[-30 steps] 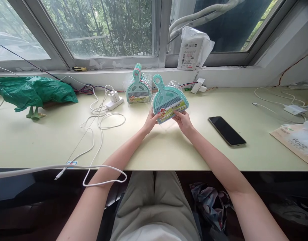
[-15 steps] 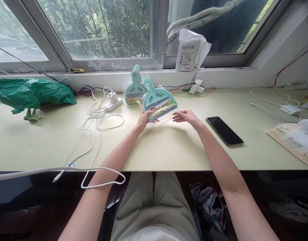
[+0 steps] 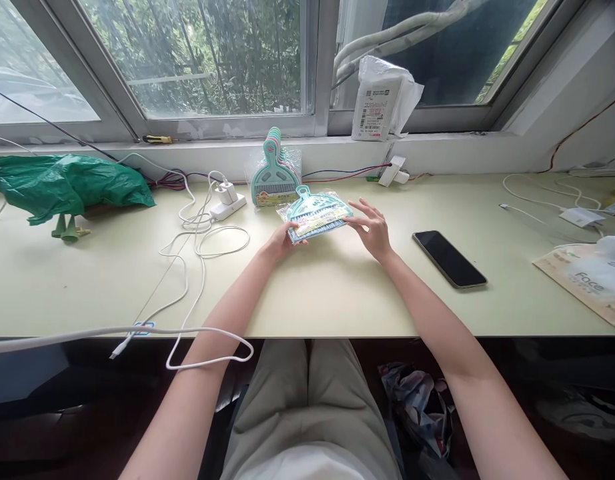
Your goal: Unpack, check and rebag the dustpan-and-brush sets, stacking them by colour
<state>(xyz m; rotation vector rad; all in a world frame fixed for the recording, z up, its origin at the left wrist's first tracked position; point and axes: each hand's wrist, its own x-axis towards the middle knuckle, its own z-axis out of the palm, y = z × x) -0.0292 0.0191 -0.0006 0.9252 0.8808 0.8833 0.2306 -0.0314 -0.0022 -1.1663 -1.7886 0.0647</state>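
A packaged mini dustpan and brush set (image 3: 317,215), teal in clear plastic, is held low over the desk, leaning back with its handle pointing away from me. My left hand (image 3: 282,241) is closed around its lower left corner, thumb on the front and fingers underneath. At the right edge, my right hand (image 3: 371,230) touches the package with a digit on its front; its other fingers are spread and raised. Just behind stands a row of similar dustpan sets (image 3: 273,175) in plastic, leaning against the wall below the window.
A black phone (image 3: 450,259) lies to the right, near a tissue pack (image 3: 587,280). White cables (image 3: 187,267) and a power strip (image 3: 227,207) spread across the left, one cable crossing my left forearm. A green plastic bag (image 3: 72,187) sits farther left.
The held dustpan set has tipped back from nearly upright to a flatter lean. My right hand has moved up and in, from beside the package to its right edge.
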